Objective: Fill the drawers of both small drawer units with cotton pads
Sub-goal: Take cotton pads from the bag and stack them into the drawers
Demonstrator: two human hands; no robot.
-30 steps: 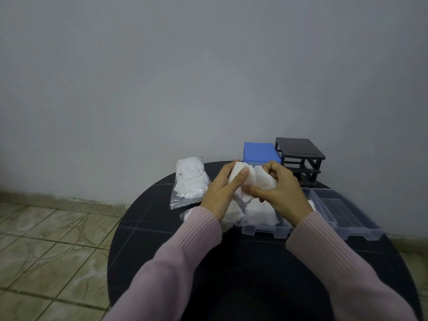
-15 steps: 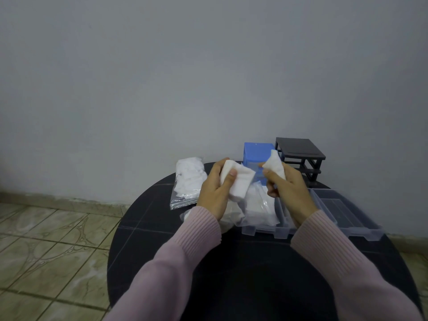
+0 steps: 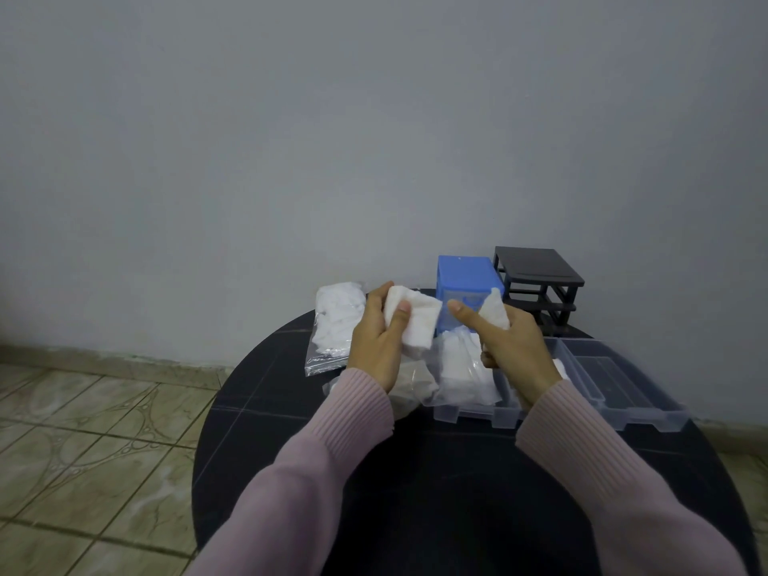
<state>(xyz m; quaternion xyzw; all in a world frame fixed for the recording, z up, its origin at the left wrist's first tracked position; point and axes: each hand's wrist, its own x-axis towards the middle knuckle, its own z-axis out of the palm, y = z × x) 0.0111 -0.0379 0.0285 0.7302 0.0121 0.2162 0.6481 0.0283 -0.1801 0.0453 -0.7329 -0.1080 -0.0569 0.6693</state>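
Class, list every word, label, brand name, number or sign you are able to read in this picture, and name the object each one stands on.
None can be read.
Blue drawer unit: no print shows.
Black drawer frame: plain.
Sealed bag of cotton pads: no label shows.
Clear drawers: bare plastic.

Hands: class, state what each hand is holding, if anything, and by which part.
Left hand holds a stack of pads, thumb across its near end. Right hand pinches a single pad by its lower edge.
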